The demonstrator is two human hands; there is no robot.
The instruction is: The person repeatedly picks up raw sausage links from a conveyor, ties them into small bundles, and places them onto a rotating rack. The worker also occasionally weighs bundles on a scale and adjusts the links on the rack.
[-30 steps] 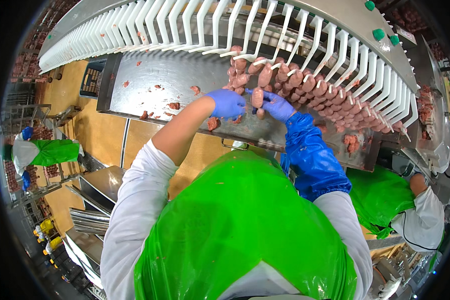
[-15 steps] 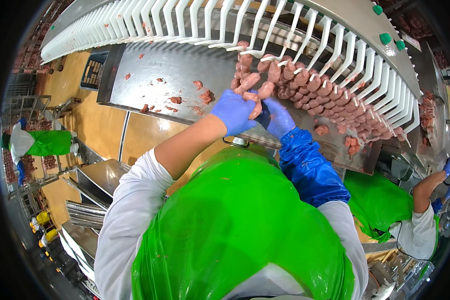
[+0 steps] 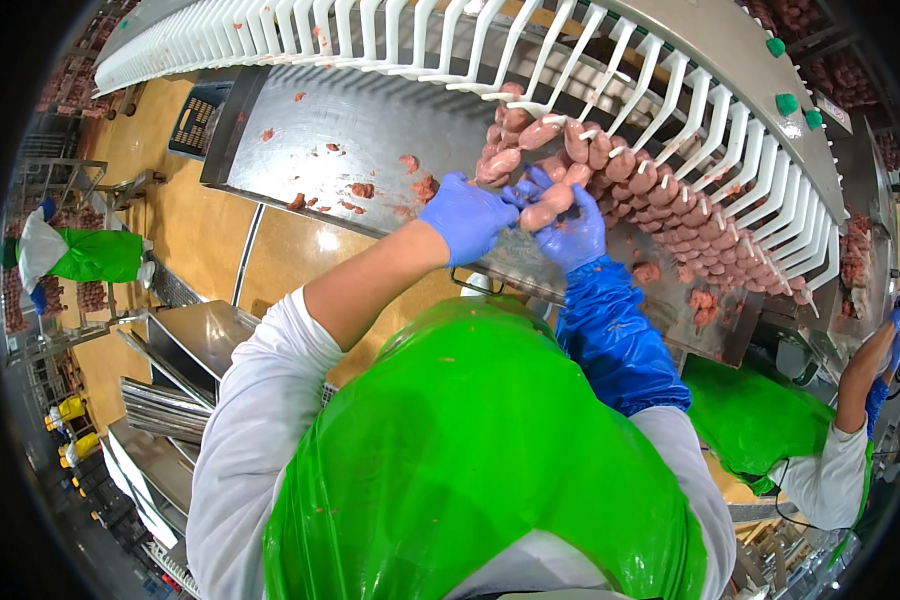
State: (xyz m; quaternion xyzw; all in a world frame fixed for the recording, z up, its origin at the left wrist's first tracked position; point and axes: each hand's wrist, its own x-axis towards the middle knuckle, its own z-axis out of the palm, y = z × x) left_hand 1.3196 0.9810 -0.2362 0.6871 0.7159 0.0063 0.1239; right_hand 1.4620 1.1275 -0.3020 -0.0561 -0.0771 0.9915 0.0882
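Pale pink sausage links lie across the palm and fingers of my right hand, which curls around them. My left hand, in a blue glove, is closed just left of them. Its fingertips meet those of my right hand, and what they pinch is hidden. Behind my hands, more linked sausages hang from the white hooks. Dense rows of sausages hang from the hooks to the right.
Below the hooks runs a steel tray with scattered scraps of meat. A dark crate stands past its left end. At the right, a co-worker in a green apron stands close by; another person is far left.
The sausage links that my left hand gripped now rest in my right hand, which has turned and opened a little around them. My left hand has drawn slightly away from the links.
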